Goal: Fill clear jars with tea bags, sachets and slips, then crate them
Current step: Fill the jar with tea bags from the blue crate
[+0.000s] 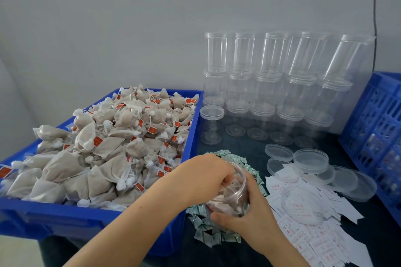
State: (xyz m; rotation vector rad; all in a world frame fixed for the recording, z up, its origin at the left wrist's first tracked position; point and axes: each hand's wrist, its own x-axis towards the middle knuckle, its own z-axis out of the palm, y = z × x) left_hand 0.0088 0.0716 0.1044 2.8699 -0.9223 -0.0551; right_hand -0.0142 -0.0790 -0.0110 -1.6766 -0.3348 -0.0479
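Note:
A clear jar lies tilted over a pile of green-and-white sachets, with several tea bags inside it. My right hand grips the jar's body from below and from the right. My left hand reaches in from the left; its fingers curl into the jar's mouth around a tea bag. A blue bin at the left is heaped with tea bags bearing red tags. White printed slips are spread at the right.
Empty clear jars stand stacked against the wall. Loose clear lids lie behind the slips, and one lid rests on them. A blue slatted crate stands at the far right edge.

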